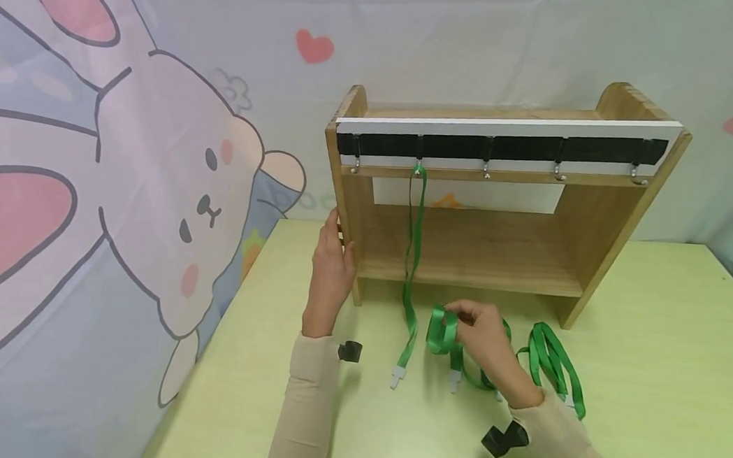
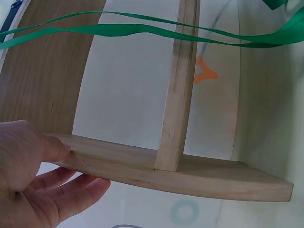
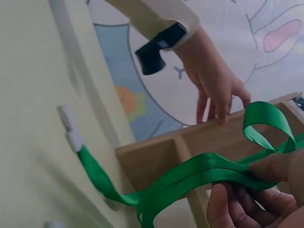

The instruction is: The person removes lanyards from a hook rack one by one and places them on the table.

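Observation:
The left hand (image 1: 332, 269) grips the left side panel of a wooden shelf (image 1: 466, 249); in the left wrist view the thumb of this hand (image 2: 38, 175) lies on the panel's edge (image 2: 123, 159), with fingers on its outer side. In front of the shelf, the right hand (image 1: 483, 331) pinches a looped green lanyard (image 1: 442, 332). The right wrist view shows its folded strap (image 3: 190, 178) between thumb and fingers of the right hand (image 3: 266, 194). Another green lanyard (image 1: 408, 294) hangs from the second hook from the left, its white clip (image 1: 398, 377) low.
Several metal hooks line the black strip (image 1: 453, 147) on the shelf's front rail. More green lanyards (image 1: 554, 359) lie on the pale green table (image 1: 661, 359), beside and partly behind the right hand. A cartoon-printed cloth (image 1: 176, 140) stands behind and left.

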`<action>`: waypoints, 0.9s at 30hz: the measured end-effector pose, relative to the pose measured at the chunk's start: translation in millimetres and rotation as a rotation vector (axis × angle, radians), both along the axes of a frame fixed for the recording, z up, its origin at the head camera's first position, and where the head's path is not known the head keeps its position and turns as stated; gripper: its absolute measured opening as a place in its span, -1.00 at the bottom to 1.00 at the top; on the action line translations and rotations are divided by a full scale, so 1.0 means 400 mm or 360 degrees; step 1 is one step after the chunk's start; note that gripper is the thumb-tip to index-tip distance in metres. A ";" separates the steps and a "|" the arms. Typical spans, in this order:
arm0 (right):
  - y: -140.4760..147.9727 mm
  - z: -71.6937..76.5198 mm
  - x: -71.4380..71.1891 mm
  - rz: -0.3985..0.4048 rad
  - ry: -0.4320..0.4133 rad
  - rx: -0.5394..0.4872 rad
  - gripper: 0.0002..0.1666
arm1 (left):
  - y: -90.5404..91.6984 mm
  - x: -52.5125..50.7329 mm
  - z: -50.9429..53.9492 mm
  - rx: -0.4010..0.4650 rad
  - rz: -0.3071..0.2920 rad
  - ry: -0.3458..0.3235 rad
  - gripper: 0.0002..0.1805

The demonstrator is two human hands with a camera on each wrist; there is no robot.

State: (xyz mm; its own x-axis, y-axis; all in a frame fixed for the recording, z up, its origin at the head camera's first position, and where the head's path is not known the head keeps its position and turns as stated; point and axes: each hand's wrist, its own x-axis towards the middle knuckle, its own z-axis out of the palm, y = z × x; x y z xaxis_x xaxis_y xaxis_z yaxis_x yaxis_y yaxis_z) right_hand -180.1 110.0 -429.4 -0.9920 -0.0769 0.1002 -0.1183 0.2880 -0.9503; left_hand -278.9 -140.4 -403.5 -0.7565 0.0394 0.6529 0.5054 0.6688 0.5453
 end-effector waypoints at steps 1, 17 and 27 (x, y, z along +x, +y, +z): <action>-0.001 -0.007 0.003 0.0016 -0.0014 -0.0004 -0.72 | 0.001 0.000 0.000 0.0002 0.0003 -0.0001 -0.32; 0.007 -0.087 0.009 0.0136 -0.0322 -0.0117 -0.60 | 0.005 0.004 0.001 0.0014 0.0028 -0.0010 -0.34; 0.019 -0.119 0.014 0.0255 -0.0433 -0.0192 -0.71 | 0.005 0.007 0.001 0.0007 0.0023 0.0004 -0.33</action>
